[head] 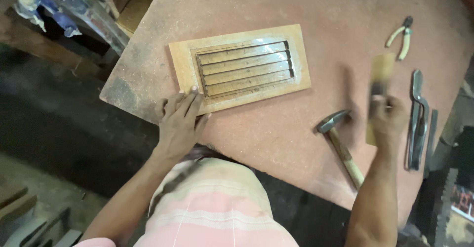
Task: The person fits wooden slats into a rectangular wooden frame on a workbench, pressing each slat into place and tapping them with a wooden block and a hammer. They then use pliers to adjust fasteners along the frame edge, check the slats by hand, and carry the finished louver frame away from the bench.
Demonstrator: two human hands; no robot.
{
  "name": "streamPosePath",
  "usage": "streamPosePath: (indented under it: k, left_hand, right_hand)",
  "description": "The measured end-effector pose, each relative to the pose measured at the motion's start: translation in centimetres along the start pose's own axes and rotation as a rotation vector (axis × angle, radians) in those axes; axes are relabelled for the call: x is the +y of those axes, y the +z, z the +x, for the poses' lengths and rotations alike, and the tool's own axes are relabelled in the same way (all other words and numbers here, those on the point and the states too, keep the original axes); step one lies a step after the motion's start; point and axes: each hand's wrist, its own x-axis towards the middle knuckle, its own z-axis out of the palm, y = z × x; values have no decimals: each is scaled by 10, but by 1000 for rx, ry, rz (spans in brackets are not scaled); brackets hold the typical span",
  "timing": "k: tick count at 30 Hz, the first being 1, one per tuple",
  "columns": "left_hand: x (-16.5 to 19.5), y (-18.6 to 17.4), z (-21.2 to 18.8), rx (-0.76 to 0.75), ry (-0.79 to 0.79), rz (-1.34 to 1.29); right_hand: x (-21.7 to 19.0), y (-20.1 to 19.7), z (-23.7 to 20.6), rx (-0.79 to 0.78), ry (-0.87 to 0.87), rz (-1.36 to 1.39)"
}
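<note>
On the desk: a reddish, dusty desk (276,128) fills the upper and right part of the head view, seen from directly above.
Panel: a rectangular wooden panel (240,68) with a recessed row of horizontal slats lies flat on the desk, slightly tilted, its near-left corner close to the desk's edge.
Left hand: the left hand (178,121) lies open and flat, fingers spread, pressing down on the panel's near-left corner; it grips nothing.
Right hand: the right hand (387,118) is closed around a yellowish wooden strip (380,74) that stands up out of the fist; hand and strip are both blurred, so the strip's exact shape cannot be told.
Hammer: a hammer (340,146) with a steel head and wooden handle lies on the desk just left of the right hand, head pointing away from the person, apart from the hand.
Tools at right: a pair of pincers (417,121) lies just right of the right hand, with a thin dark metal bar (431,128) beside it near the desk's edge; a small pair of pliers (402,37) with pale handles lies farther off, toward the far right corner.
Person: a striped pink and cream shirt (217,207) shows at the bottom of the view, between the two forearms.
</note>
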Motion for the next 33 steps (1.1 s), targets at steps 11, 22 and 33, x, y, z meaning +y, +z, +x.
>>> streamPosePath:
  k: [11,22,33]
  left_hand:
    - [23,-4,10,-100,-96,76]
    - [32,2,13,-133,-175,125]
    - [35,5,19,-156,-230,81]
  right_hand:
    - [-73,14,54,-113,-157,1562]
    - [-129,101,74,-124,-456,1364]
    - [-125,89,98,-150,-601,1384]
